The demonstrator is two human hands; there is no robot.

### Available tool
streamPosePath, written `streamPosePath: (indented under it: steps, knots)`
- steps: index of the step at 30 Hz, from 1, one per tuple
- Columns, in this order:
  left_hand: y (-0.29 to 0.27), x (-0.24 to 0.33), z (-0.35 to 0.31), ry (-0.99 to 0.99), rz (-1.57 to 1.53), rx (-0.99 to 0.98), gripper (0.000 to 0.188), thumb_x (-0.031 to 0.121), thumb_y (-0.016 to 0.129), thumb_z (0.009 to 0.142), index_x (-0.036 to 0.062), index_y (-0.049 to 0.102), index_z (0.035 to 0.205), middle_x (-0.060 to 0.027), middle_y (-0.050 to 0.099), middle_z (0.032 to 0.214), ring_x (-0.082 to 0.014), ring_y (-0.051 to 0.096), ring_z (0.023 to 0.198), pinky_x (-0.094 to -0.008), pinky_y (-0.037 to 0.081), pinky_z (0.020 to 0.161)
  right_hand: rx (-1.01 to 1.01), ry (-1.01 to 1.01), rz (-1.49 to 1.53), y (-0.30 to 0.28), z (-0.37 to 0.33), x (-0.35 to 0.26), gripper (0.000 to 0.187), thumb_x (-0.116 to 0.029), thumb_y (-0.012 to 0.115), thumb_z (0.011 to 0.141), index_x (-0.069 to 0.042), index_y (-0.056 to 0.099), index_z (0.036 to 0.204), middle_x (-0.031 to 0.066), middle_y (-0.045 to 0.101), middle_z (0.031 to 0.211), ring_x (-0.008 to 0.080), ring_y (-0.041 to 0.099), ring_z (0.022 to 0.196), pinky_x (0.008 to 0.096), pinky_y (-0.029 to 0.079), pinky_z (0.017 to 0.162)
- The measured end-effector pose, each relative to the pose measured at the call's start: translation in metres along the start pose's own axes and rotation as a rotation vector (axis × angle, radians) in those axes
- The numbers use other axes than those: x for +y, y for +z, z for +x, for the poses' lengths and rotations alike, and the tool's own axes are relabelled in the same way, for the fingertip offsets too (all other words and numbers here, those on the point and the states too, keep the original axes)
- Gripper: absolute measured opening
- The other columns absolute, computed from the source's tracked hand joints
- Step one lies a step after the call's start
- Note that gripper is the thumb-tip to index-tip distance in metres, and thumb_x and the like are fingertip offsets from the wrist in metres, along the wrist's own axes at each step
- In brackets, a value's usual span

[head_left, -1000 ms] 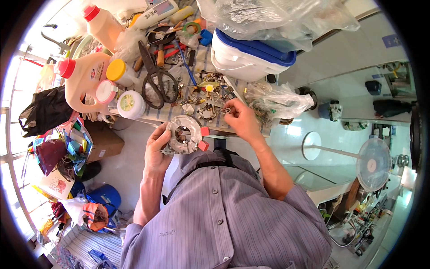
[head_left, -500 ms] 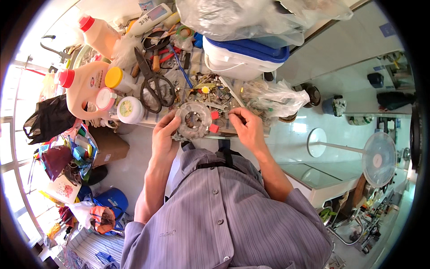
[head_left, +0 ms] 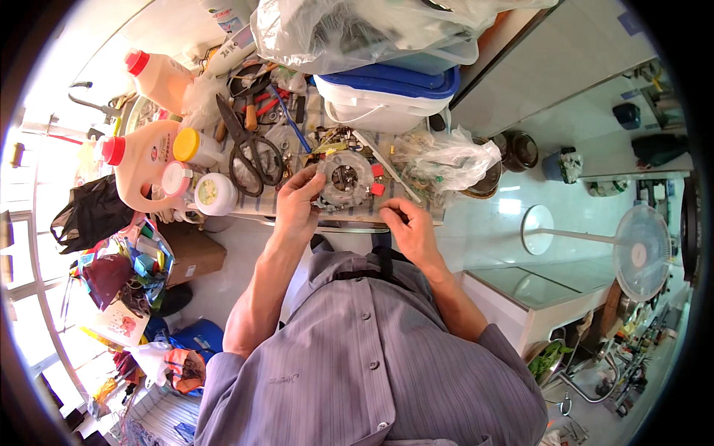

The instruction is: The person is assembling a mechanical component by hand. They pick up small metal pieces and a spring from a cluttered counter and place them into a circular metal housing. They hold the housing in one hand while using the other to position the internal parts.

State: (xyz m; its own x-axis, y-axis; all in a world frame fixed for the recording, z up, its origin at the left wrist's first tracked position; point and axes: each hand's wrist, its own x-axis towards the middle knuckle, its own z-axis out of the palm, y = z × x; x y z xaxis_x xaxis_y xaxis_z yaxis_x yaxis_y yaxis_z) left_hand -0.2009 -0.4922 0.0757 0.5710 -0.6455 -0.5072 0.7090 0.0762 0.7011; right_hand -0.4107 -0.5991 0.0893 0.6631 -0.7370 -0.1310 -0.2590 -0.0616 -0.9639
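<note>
My left hand (head_left: 297, 204) grips a round, clear plastic ring (head_left: 361, 166) by its left rim, thumb and fingers closed on it. Through the ring's open middle, small loose parts show. Two red tabs (head_left: 378, 171) stick out from its right side. My right hand (head_left: 413, 232) hovers just right of the ring, near the table's front edge, apart from the red tabs. Its thumb and forefinger are pressed together. Whether something tiny is pinched there, I cannot make out. Behind the ring lies a heap of small metal and plastic parts (head_left: 338, 141).
Large black-handled scissors (head_left: 249, 145) lie left of the heap. Further left stand a red-capped jug (head_left: 149, 160) and several jars (head_left: 216, 195). A white tub with a blue lid (head_left: 372, 108) is behind. A clear bag (head_left: 454, 160) sits right; a fan (head_left: 641, 253) stands beyond.
My left hand has carried the ring to the right and farther over the table. My right hand has come slightly nearer to me. The whole view has shifted a little.
</note>
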Motion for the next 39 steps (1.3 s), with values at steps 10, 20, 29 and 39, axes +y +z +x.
streamPosePath:
  steps: [10, 20, 29, 39]
  knots:
    - [0.017, 0.0, -0.007, -0.095, -0.059, 0.002, 0.031, 0.008, 0.064, 0.1, -0.0008, 0.063, 0.13, -0.0087, 0.072, 0.113, -0.0167, 0.069, 0.098, -0.0319, 0.058, 0.083, -0.101, 0.172, 0.176, 0.016, 0.018, 0.009, 0.026, -0.025, 0.069, 0.098, 0.001, 0.068, 0.096, -0.0027, 0.056, 0.074, 0.0035, 0.043, 0.062, 0.0238, 0.033, 0.054]
    - [0.014, 0.019, -0.013, 0.274, 0.771, 0.024, 0.036, 0.013, 0.067, 0.096, -0.0034, 0.066, 0.127, -0.0096, 0.075, 0.108, -0.0141, 0.069, 0.095, -0.0296, 0.054, 0.085, -0.053, 0.283, 0.469, 0.041, 0.039, 0.0, 0.018, -0.022, 0.069, 0.096, -0.006, 0.064, 0.089, -0.0036, 0.053, 0.067, 0.0042, 0.043, 0.055, 0.0226, 0.029, 0.047]
    - [-0.016, 0.031, -0.028, 0.38, 0.687, 0.07, 0.027, 0.013, 0.064, 0.097, -0.0055, 0.069, 0.116, -0.0085, 0.075, 0.097, -0.0131, 0.07, 0.089, -0.0276, 0.056, 0.079, 0.018, 0.416, 0.43, 0.04, 0.051, -0.007, 0.02, -0.022, 0.071, 0.094, -0.007, 0.062, 0.084, -0.0034, 0.052, 0.064, 0.0049, 0.039, 0.048, 0.0244, 0.027, 0.044]
    - [-0.035, 0.024, -0.033, 0.411, 0.825, 0.071, 0.02, 0.012, 0.07, 0.093, 0.0003, 0.075, 0.108, -0.0066, 0.072, 0.082, -0.0097, 0.064, 0.076, -0.0268, 0.051, 0.071, 0.103, 0.368, 0.529, 0.048, 0.051, -0.003, 0.024, -0.025, 0.072, 0.095, -0.008, 0.059, 0.084, -0.0036, 0.051, 0.064, 0.0041, 0.036, 0.046, 0.0238, 0.024, 0.041]
